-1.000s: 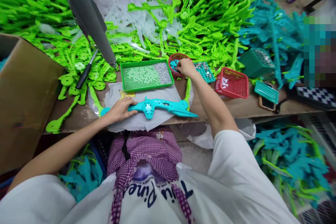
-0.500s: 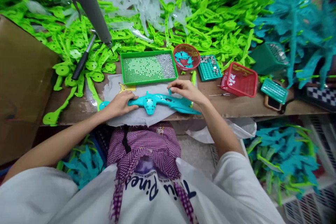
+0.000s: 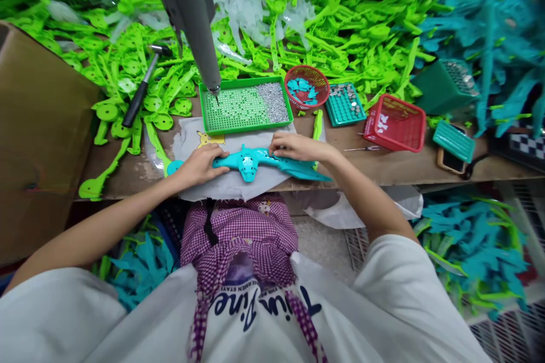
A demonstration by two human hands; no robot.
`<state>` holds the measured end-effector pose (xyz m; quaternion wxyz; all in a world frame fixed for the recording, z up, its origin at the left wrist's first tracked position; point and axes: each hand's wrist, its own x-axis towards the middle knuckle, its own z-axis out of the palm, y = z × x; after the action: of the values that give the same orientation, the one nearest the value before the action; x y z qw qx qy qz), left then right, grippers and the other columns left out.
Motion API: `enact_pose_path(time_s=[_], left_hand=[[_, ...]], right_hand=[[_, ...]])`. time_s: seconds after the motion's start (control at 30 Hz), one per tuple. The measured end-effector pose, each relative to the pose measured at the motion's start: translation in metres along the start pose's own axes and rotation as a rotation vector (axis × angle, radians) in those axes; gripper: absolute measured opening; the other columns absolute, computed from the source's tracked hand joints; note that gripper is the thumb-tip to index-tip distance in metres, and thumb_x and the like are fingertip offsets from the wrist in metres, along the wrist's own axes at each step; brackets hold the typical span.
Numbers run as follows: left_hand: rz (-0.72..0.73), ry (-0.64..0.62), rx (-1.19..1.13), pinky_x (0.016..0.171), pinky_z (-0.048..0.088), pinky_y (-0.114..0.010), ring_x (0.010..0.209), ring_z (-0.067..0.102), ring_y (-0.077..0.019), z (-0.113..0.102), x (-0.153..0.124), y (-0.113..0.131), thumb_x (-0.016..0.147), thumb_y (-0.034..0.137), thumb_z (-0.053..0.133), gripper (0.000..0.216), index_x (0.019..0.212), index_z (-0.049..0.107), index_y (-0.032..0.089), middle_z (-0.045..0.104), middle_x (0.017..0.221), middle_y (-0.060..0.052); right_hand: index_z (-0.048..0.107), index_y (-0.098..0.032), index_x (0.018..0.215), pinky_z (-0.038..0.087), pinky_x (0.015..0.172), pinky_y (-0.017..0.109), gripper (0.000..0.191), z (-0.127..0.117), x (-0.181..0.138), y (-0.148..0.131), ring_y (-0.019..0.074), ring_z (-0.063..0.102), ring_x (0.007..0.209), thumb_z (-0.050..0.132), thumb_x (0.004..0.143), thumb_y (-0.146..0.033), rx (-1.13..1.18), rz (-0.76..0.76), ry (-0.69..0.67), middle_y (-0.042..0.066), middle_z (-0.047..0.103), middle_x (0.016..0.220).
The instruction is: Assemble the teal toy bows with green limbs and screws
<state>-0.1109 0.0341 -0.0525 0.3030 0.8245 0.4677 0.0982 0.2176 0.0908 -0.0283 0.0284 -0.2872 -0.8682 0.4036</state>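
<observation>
A long teal plastic toy part with a rounded, dotted middle lies across the grey cloth. My left hand grips its left end, thumb on the near side and fingers over the top. Over the right half of the part, my right hand is closed in a pinch, fingertips down at a slot in its surface. The small teal piece pinched there is hidden by the fingers now. Behind the cloth stands a green perforated tray of small screws, with the tip of a hanging electric screwdriver above it.
A red round basket holds small teal pieces. Beside it are a teal tray with metal discs, a red basket and a thin screwdriver. A hammer rests on lime green parts. A cardboard box stands left.
My right hand has lowered the small teal piece from just above the toy part down onto it. The left hand keeps its grip. The hanging screwdriver has shifted right in the view.
</observation>
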Motion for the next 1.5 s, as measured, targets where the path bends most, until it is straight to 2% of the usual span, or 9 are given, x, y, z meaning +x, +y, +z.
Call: enact_pose_path(time_s=[0.33, 0.63, 0.73, 0.83, 0.93, 1.0, 1.1, 1.27, 1.5], left_hand=[[-0.004, -0.007, -0.012, 0.097, 0.050, -0.045, 0.109, 0.063, -0.0292, 0.000, 0.001, 0.000, 0.085, 0.035, 0.074, 0.028, 0.106, 0.067, 0.019, 0.069, 0.113, -0.010], [0.001, 0.003, -0.007, 0.097, 0.050, -0.044, 0.110, 0.063, -0.0279, 0.002, -0.001, -0.002, 0.085, 0.032, 0.073, 0.027, 0.108, 0.067, 0.018, 0.068, 0.113, -0.010], [0.001, -0.009, -0.034, 0.098, 0.050, -0.045, 0.111, 0.063, -0.0285, 0.002, -0.001, -0.002, 0.085, 0.033, 0.073, 0.027, 0.108, 0.067, 0.019, 0.069, 0.111, -0.010], [0.000, -0.025, -0.070, 0.098, 0.050, -0.045, 0.111, 0.064, -0.0287, 0.000, -0.001, -0.002, 0.084, 0.034, 0.074, 0.028, 0.107, 0.067, 0.020, 0.070, 0.112, -0.010], [-0.014, -0.017, -0.072, 0.099, 0.051, -0.045, 0.112, 0.064, -0.0291, -0.001, 0.000, 0.001, 0.083, 0.033, 0.075, 0.027, 0.106, 0.067, 0.019, 0.071, 0.116, -0.011], [-0.023, -0.012, -0.069, 0.099, 0.051, -0.045, 0.112, 0.064, -0.0288, -0.002, 0.000, 0.003, 0.083, 0.032, 0.076, 0.026, 0.104, 0.066, 0.019, 0.071, 0.115, -0.011], [-0.023, -0.030, -0.067, 0.099, 0.051, -0.045, 0.112, 0.065, -0.0287, -0.002, 0.001, 0.004, 0.082, 0.029, 0.075, 0.024, 0.102, 0.066, 0.019, 0.071, 0.115, -0.011], [-0.015, -0.014, -0.067, 0.098, 0.052, -0.045, 0.111, 0.065, -0.0291, -0.001, 0.000, 0.003, 0.082, 0.030, 0.076, 0.025, 0.102, 0.067, 0.019, 0.071, 0.112, -0.011], [-0.021, -0.017, -0.103, 0.095, 0.052, -0.043, 0.108, 0.065, -0.0292, 0.000, 0.000, 0.004, 0.080, 0.026, 0.079, 0.026, 0.102, 0.067, 0.020, 0.071, 0.109, -0.009]], right_hand=[[0.060, -0.023, 0.104, 0.052, 0.084, 0.035, 0.014, 0.005, -0.002, 0.001, 0.0190, 0.060, 0.093, 0.059, 0.092, -0.031, 0.036, 0.090, 0.028, 0.005, 0.064, 0.105], [0.060, -0.024, 0.084, 0.050, 0.061, 0.029, 0.022, -0.009, 0.033, 0.014, 0.0153, 0.059, 0.069, 0.076, 0.069, -0.018, 0.044, 0.229, -0.183, -0.001, 0.067, 0.079], [0.065, -0.022, 0.093, 0.057, 0.070, 0.034, 0.022, -0.009, 0.023, 0.000, 0.0188, 0.066, 0.078, 0.077, 0.076, -0.031, 0.071, 0.204, -0.016, 0.004, 0.073, 0.091], [0.065, -0.023, 0.116, 0.060, 0.090, 0.040, 0.040, -0.024, 0.040, -0.022, 0.0225, 0.070, 0.107, 0.068, 0.088, -0.052, 0.178, 0.085, 0.431, 0.007, 0.073, 0.118], [0.054, -0.029, 0.137, 0.050, 0.112, 0.036, 0.051, -0.054, 0.101, -0.045, 0.0184, 0.054, 0.139, 0.061, 0.095, -0.057, 0.216, 0.004, 0.881, 0.003, 0.060, 0.147], [0.046, -0.025, 0.144, 0.041, 0.121, 0.031, 0.059, -0.073, 0.155, -0.062, 0.0131, 0.043, 0.148, 0.062, 0.096, -0.054, 0.224, 0.007, 0.949, 0.001, 0.049, 0.159], [0.031, -0.020, 0.153, 0.035, 0.125, 0.028, 0.075, -0.087, 0.223, -0.093, 0.0103, 0.037, 0.149, 0.063, 0.095, -0.056, 0.223, -0.136, 0.811, -0.002, 0.042, 0.164], [0.058, -0.022, 0.117, 0.052, 0.106, 0.031, 0.057, -0.079, 0.245, -0.113, 0.0136, 0.058, 0.111, 0.077, 0.080, -0.061, 0.259, -0.111, 0.732, -0.006, 0.074, 0.105], [0.057, -0.024, 0.078, 0.052, 0.056, 0.029, 0.051, -0.039, 0.177, -0.061, 0.0109, 0.056, 0.053, 0.062, 0.081, -0.075, 0.605, -0.036, 0.974, -0.006, 0.056, 0.056]])
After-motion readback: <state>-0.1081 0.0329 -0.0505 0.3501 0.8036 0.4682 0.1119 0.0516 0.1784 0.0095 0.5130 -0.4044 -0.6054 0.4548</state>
